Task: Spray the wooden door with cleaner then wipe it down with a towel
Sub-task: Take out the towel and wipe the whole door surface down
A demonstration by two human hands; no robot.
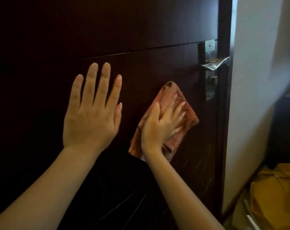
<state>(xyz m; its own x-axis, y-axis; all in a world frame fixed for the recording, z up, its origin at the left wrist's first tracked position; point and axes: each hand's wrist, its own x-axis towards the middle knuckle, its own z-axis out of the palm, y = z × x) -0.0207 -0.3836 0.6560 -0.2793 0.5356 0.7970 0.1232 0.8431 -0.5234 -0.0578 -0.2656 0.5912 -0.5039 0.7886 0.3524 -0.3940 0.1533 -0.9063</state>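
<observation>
A dark brown wooden door (141, 27) fills most of the view. My left hand (92, 110) lies flat against it with straight, spread fingers. Right of it, my right hand (161, 125) presses an orange-pink towel (189, 113) against the door, fingers straight on the cloth. The towel is folded and sits just left of and below the lock plate. No spray bottle is in view.
A silver lever handle (215, 63) with a lock plate (210, 87) sits near the door's right edge. Beyond the edge is a pale wall (254, 97). A yellow cloth or bag (277, 193) lies on the floor at lower right, with a dark object behind it.
</observation>
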